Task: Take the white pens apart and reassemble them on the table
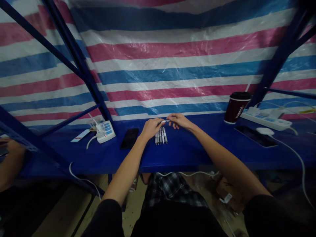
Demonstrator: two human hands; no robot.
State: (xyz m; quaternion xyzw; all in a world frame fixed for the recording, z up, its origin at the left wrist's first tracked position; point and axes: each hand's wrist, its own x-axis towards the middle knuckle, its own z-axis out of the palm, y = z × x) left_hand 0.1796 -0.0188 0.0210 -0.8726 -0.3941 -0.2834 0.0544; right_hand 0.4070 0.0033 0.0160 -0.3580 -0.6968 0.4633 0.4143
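Note:
My left hand (150,127) and my right hand (180,120) meet above the middle of the blue table (192,144). Between their fingertips is a slim white and grey pen (165,121), lying roughly level. The left fingers pinch its white part, and the right thumb and fingers close on the grey end. Just below the hands, several similar grey and white pens (161,136) lie side by side, pointing toward me. Their far ends are partly hidden by the left hand.
A dark phone (129,138) and a power strip (106,131) lie left. To the right are a lidded cup (236,108) with a straw, another phone (255,135) with a white charger, and a second power strip (266,119). Another person's hand (14,149) shows far left.

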